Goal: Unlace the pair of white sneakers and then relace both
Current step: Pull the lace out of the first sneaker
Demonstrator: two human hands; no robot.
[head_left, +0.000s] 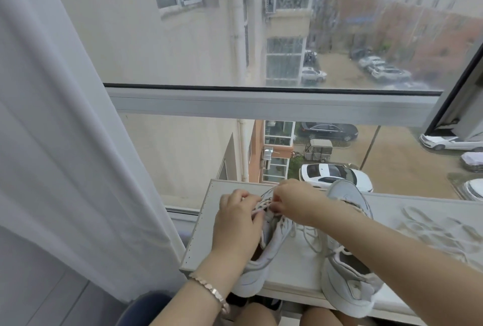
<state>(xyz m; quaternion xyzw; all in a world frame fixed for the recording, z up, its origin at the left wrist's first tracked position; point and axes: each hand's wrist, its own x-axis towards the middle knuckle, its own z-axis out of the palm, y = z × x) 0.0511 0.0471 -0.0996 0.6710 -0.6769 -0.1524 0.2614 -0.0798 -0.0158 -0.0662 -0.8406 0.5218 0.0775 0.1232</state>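
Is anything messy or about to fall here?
Yes. The left sneaker and the right sneaker both poke their heels over the near edge of the white shelf, so they might tip off. Loose laces sprawl between them.

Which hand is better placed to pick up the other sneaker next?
Probably the right hand: its arm passes over the second sneaker, though it pinches the laces now; the left hand grips the first sneaker, farther away.

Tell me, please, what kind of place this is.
Probably a room in an upper-floor flat: a white curtain hangs at left, a window frame crosses the view, and parked cars stand far below outside.
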